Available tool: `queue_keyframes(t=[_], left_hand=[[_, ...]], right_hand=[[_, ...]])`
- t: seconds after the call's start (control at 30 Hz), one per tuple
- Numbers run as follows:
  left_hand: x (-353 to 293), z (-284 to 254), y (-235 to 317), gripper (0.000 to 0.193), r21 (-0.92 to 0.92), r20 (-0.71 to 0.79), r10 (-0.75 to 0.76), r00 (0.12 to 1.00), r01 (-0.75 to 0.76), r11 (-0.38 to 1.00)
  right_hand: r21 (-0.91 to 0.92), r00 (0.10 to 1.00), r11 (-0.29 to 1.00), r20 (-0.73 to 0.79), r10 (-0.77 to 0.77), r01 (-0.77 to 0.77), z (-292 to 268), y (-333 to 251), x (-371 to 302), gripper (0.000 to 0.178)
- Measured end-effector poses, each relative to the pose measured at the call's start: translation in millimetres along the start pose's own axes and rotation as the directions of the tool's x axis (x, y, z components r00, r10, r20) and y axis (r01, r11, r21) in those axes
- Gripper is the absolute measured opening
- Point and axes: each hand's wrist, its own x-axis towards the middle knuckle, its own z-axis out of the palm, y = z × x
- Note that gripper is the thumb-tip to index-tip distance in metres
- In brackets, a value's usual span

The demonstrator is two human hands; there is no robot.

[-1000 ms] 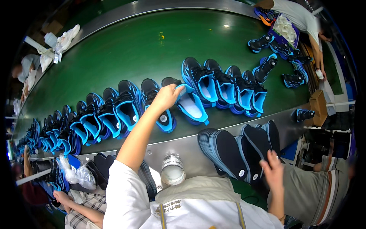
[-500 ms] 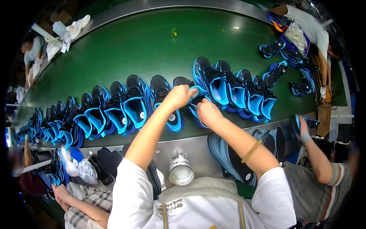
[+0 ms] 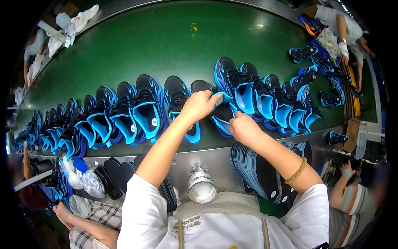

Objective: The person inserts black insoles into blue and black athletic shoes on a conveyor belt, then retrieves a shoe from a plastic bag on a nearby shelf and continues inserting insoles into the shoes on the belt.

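Observation:
A black sneaker with bright blue lining [image 3: 222, 113] stands on the green belt in front of me, its toe pointing away. My left hand [image 3: 200, 107] is closed on the blue-edged tongue and pulls it up and to the left. With my right hand [image 3: 244, 128] I pinch the collar on the other side, so the shoe's mouth is spread. My fingers hide part of the upper. Just left of it, another black sneaker [image 3: 178, 93] stands close by. A row of matching sneakers [image 3: 234, 87] begins directly on its right.
More sneakers [image 3: 105, 112] line the belt to the left. Along the metal ledge [image 3: 224, 159] nearest me are a whitish-smeared cup [image 3: 202, 186] and stacked black insoles [image 3: 259, 170]. Co-workers sit on both sides; others stand across at upper right, near loose shoes [image 3: 304, 79].
My right hand has shifted slightly right, still on the collar. Another sneaker now stands at the right row's end. The right-hand co-worker's raised hand has dropped toward their body.

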Motion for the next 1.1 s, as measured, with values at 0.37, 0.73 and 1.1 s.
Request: queue_keyframes(t=[0.37,0.73,1.1], left_hand=[[-2.2,8.5,1.5,0.048,0.145,-0.043,0.083,0.996,-0.076,0.987],[-1.3,10.7,3.6,0.049,0.195,-0.021,0.098,0.995,-0.092,0.976],[-5.6,53.7,-3.6,0.028,0.609,-0.413,0.67,0.616,-0.36,0.707]], right_hand=[[-0.251,0.994,0.963,-0.019,-0.11,0.102,35.3,5.7,37.3,0.019],[-0.409,0.854,0.863,0.518,-0.049,0.297,20.0,6.0,65.0,0.032],[0.177,0.926,0.949,0.233,-0.298,0.261,40.8,28.5,80.6,0.029]])
